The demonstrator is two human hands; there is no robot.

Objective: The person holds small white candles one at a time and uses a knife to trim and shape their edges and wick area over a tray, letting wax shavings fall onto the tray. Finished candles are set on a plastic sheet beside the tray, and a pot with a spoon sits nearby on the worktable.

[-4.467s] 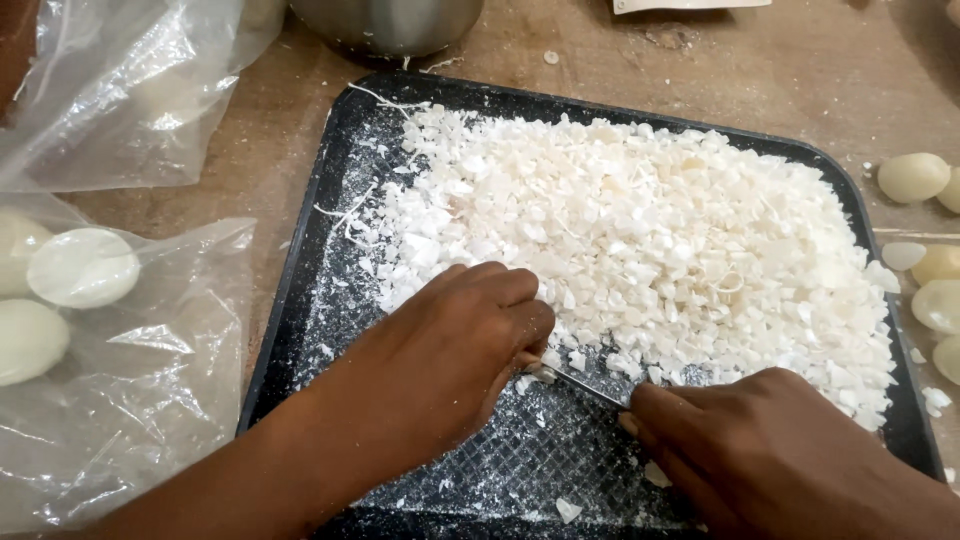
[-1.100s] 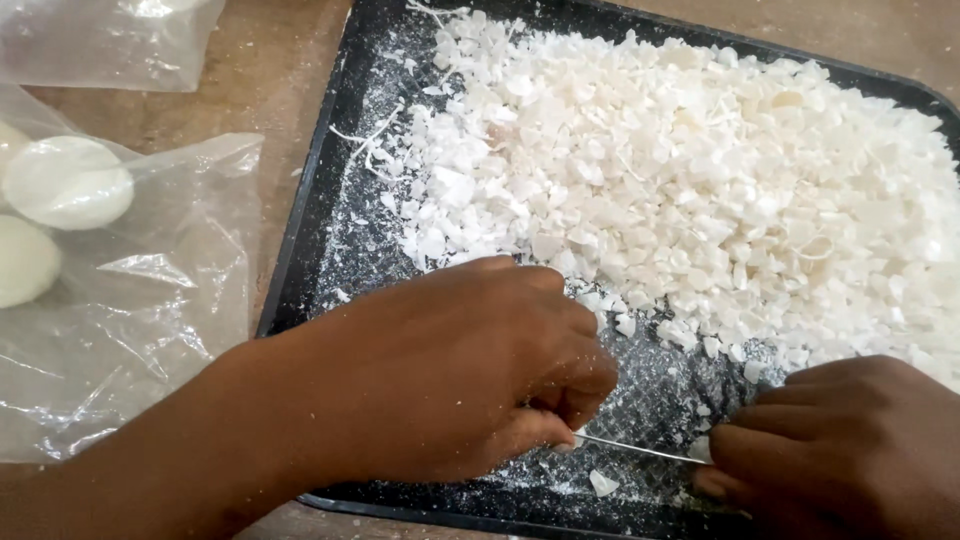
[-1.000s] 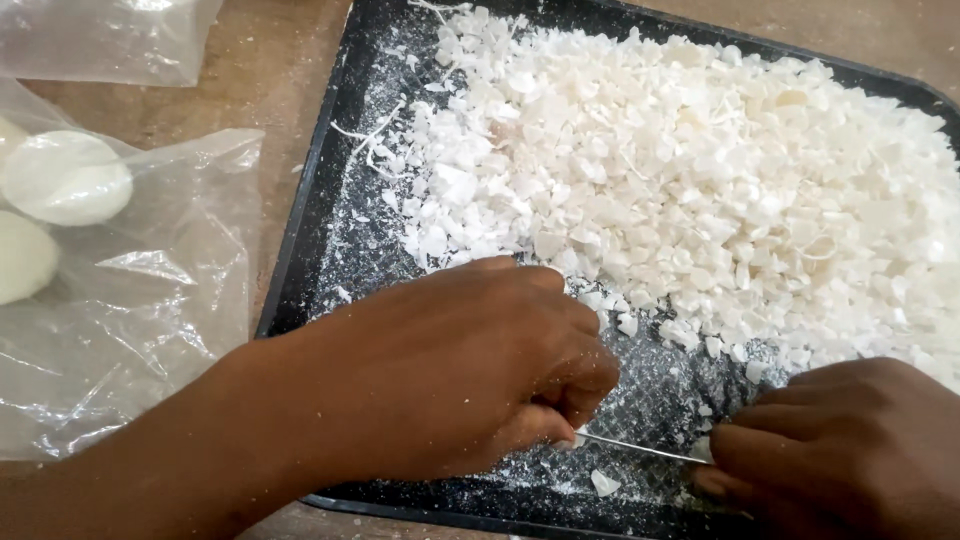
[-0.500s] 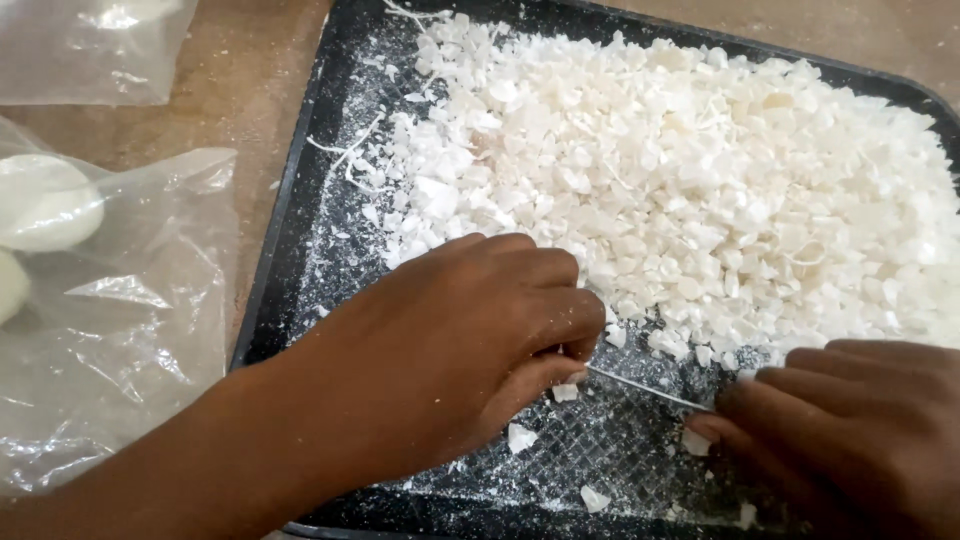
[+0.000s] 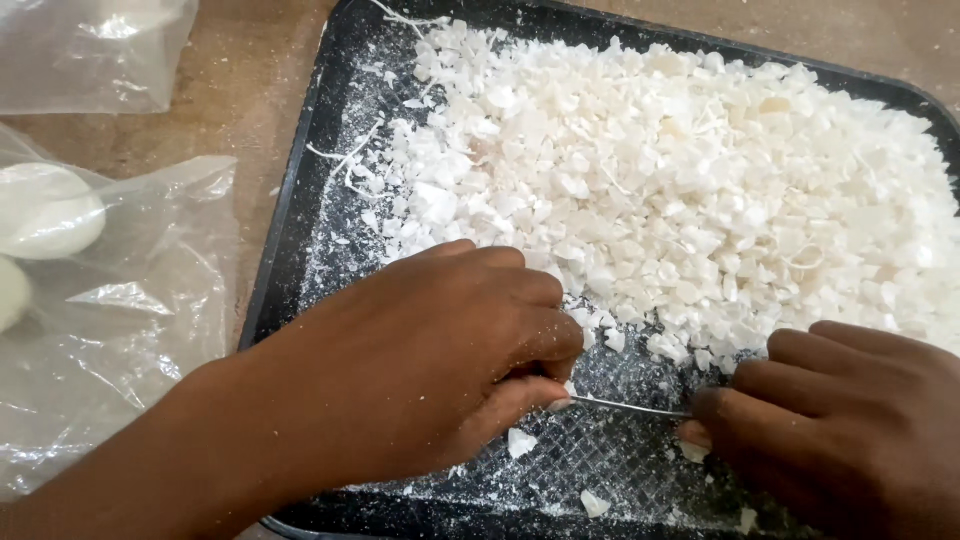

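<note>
two hands work the near end of the black tray [image 5: 290, 250], and a thin metal blade [image 5: 630, 407] spans the gap between them, low over the scored, dusty tray floor. my left hand [image 5: 440, 360] has its fingers [image 5: 520, 395] curled together and pinched on one end of the blade; my right hand [image 5: 850, 420] has its fingers closed on the other end. the edge is bare and slim, so if either grip slides on the white powder i judge it could cut a fingertip, or the blade could twist and skip off a piece. a few loose white chips [image 5: 520, 440] lie just beside it, easy to flick over the near rim. beyond sits the heaped pile of white chopped flakes [image 5: 680, 190], touching my left knuckles; a hard push could spill it. farther left on the table [image 5: 250, 110], clear plastic bags [image 5: 130, 330] hold pale round cakes [image 5: 45, 210].
</note>
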